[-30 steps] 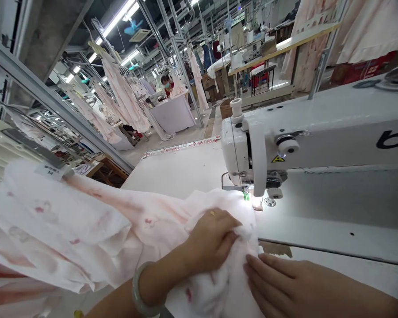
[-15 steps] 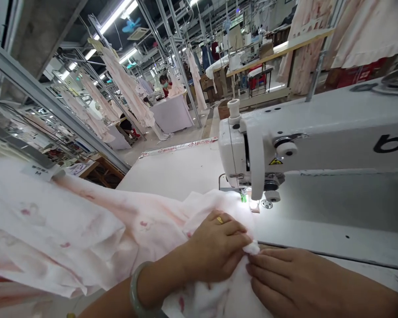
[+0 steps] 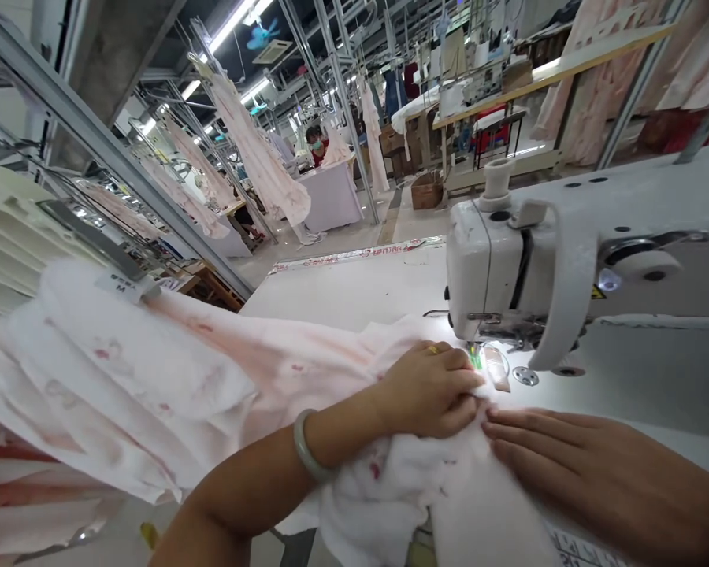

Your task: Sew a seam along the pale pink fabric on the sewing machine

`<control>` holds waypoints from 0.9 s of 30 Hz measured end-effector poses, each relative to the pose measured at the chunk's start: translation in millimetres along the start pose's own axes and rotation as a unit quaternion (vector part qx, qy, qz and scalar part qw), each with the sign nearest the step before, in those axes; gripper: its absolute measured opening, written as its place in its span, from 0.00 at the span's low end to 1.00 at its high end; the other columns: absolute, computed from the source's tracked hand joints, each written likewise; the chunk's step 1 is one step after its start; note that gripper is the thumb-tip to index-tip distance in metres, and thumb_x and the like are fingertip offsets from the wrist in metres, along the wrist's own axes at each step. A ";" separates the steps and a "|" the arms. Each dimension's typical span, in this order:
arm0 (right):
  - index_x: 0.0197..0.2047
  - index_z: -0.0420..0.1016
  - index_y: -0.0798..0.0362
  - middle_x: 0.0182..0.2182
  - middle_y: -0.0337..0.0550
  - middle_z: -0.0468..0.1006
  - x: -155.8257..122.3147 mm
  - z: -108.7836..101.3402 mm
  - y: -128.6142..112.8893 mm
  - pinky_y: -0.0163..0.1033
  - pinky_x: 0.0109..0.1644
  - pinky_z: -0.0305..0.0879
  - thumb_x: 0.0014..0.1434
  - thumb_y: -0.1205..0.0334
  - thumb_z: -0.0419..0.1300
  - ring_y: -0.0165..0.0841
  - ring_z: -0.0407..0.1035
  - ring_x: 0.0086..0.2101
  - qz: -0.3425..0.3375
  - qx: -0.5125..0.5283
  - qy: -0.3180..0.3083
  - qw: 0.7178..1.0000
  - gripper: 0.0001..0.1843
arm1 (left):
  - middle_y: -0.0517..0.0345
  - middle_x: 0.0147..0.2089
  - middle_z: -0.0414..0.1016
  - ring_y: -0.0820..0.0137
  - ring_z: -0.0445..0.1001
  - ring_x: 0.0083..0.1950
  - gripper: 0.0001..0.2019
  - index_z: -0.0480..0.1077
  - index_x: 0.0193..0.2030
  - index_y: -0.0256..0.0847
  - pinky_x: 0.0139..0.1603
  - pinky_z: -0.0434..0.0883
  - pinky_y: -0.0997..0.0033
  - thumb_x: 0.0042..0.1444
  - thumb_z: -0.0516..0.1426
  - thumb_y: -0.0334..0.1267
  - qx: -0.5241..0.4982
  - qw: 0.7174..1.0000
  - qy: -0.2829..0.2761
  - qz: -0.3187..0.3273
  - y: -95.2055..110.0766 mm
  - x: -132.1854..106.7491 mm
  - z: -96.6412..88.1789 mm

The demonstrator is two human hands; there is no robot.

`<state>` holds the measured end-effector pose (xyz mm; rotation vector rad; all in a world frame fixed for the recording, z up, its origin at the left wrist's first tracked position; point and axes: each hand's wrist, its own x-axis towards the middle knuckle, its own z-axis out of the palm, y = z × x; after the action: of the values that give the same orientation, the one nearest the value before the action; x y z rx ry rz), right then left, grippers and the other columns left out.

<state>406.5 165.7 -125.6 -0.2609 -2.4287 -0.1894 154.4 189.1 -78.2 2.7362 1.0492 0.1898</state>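
Note:
Pale pink and white printed fabric point(image 3: 307, 354) spreads from the left across the sewing machine bed and hangs over the front edge. My left hand point(image 3: 428, 390), with a ring and a bangle at its wrist, is closed on the fabric close in front of the green-marked presser foot point(image 3: 474, 356). Just to its right, my right hand point(image 3: 573, 465) pinches the fabric's edge at the fingertips; its thumb is hidden. The white sewing machine point(image 3: 496, 268) stands over the cloth, its lamp lighting the foot area.
A white machine table point(image 3: 343, 287) reaches back to a taped ruler strip point(image 3: 354, 256). Metal poles rise on the left beside a cream rack point(image 3: 12, 236) with a size tag. Behind, garments point(image 3: 254, 150) hang, and a masked person point(image 3: 317, 146) sits at another table.
Both hands have moved forward with the fabric, bringing it closer to the presser foot. The camera view has shifted, so the machine appears larger and farther right.

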 end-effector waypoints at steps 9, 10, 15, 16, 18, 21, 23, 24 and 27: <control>0.54 0.85 0.57 0.43 0.51 0.89 6.7 -1.7 -21.4 0.47 0.53 0.77 0.74 0.76 0.51 0.41 0.81 0.42 -0.060 0.006 -0.019 0.998 0.20 | 0.36 0.69 0.78 0.44 0.76 0.72 0.36 0.63 0.79 0.33 0.78 0.70 0.37 0.69 0.62 0.48 0.029 0.998 0.025 -0.047 39.0 -35.8 -5.5; 0.52 0.85 0.56 0.42 0.51 0.89 7.9 -3.0 -24.3 0.47 0.51 0.77 0.75 0.74 0.53 0.41 0.81 0.40 -0.053 0.021 -0.021 0.998 0.18 | 0.33 0.73 0.75 0.42 0.73 0.76 0.37 0.61 0.79 0.32 0.79 0.69 0.35 0.68 0.62 0.44 0.051 0.996 0.047 -0.058 47.4 -43.5 1.0; 0.50 0.85 0.53 0.40 0.50 0.87 18.0 -18.7 -26.4 0.47 0.51 0.78 0.74 0.67 0.57 0.42 0.80 0.40 0.001 0.118 -0.039 0.992 0.14 | 0.38 0.62 0.82 0.49 0.80 0.66 0.19 0.75 0.58 0.35 0.71 0.78 0.46 0.61 0.56 0.24 0.138 0.975 0.151 -0.083 53.5 -55.8 24.8; 0.50 0.85 0.52 0.39 0.49 0.87 20.1 -21.5 -24.1 0.48 0.54 0.78 0.75 0.66 0.57 0.42 0.80 0.41 0.012 0.129 -0.034 0.991 0.13 | 0.41 0.58 0.83 0.52 0.81 0.61 0.16 0.75 0.52 0.38 0.67 0.79 0.50 0.61 0.55 0.23 0.134 0.972 0.173 -0.081 48.5 -52.6 23.4; 0.47 0.84 0.50 0.38 0.43 0.86 22.9 -23.8 -17.2 0.49 0.60 0.75 0.78 0.65 0.56 0.39 0.80 0.39 0.043 0.117 -0.015 0.992 0.13 | 0.45 0.52 0.84 0.55 0.82 0.54 0.13 0.73 0.44 0.42 0.61 0.80 0.53 0.60 0.54 0.22 0.110 0.968 0.210 -0.084 37.5 -43.0 15.2; 0.46 0.81 0.49 0.38 0.39 0.85 21.2 -17.6 -4.4 0.51 0.57 0.72 0.83 0.64 0.53 0.36 0.80 0.37 0.115 0.049 0.020 0.992 0.15 | 0.52 0.41 0.81 0.58 0.79 0.44 0.11 0.68 0.42 0.45 0.53 0.79 0.57 0.59 0.54 0.24 0.046 0.968 0.220 -0.109 26.5 -28.5 0.7; 0.50 0.81 0.49 0.42 0.39 0.86 14.7 -8.7 2.4 0.51 0.53 0.71 0.84 0.59 0.54 0.38 0.81 0.39 0.162 0.022 0.025 0.986 0.14 | 0.56 0.36 0.76 0.60 0.76 0.39 0.08 0.65 0.40 0.47 0.47 0.76 0.59 0.59 0.54 0.28 -0.009 0.972 0.197 -0.130 25.0 -22.5 -3.0; 0.54 0.81 0.48 0.44 0.40 0.87 10.4 -3.8 4.7 0.52 0.53 0.71 0.84 0.56 0.54 0.39 0.82 0.41 0.180 0.020 0.021 0.983 0.14 | 0.57 0.35 0.74 0.60 0.74 0.37 0.08 0.62 0.40 0.48 0.45 0.75 0.60 0.58 0.54 0.29 -0.034 0.972 0.186 -0.139 25.4 -21.0 -2.8; 0.65 0.79 0.46 0.50 0.42 0.87 -2.0 8.5 7.3 0.55 0.57 0.69 0.83 0.51 0.57 0.43 0.82 0.48 0.221 0.031 -0.003 0.975 0.17 | 0.57 0.37 0.74 0.60 0.74 0.39 0.11 0.58 0.40 0.48 0.45 0.75 0.60 0.57 0.58 0.34 -0.092 0.967 0.179 -0.157 28.2 -21.3 2.6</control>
<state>404.5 174.2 -132.9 -0.7622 -2.3100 0.0870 157.3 154.0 -75.1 2.3798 1.4569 0.7097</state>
